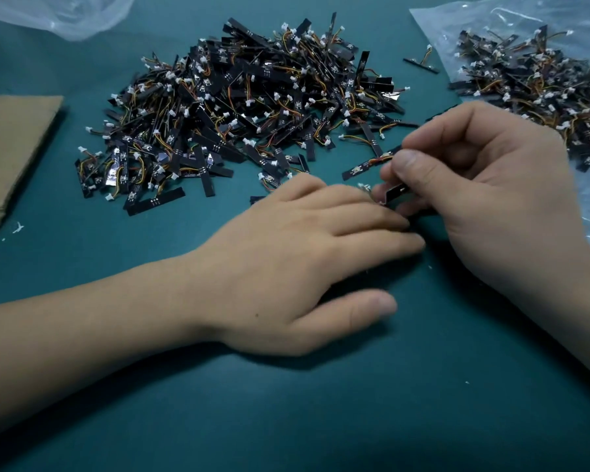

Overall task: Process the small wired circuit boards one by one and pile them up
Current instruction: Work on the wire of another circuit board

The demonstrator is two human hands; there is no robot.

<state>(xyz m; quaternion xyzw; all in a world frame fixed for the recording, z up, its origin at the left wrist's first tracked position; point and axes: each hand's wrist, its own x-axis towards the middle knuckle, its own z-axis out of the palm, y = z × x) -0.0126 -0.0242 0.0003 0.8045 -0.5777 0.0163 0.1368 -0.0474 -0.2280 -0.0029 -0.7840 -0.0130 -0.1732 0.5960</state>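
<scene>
Just right of centre, a small black board [394, 193] is pinched between thumb and curled fingers of the right hand [484, 185]. The left hand [286, 267] is laid flat on the green mat [286, 420], fingers straight, beside it. A big pile of wired boards [246, 107] is heaped beyond; a second pile [532, 83] is spread on a plastic bag [464, 18] far right.
</scene>
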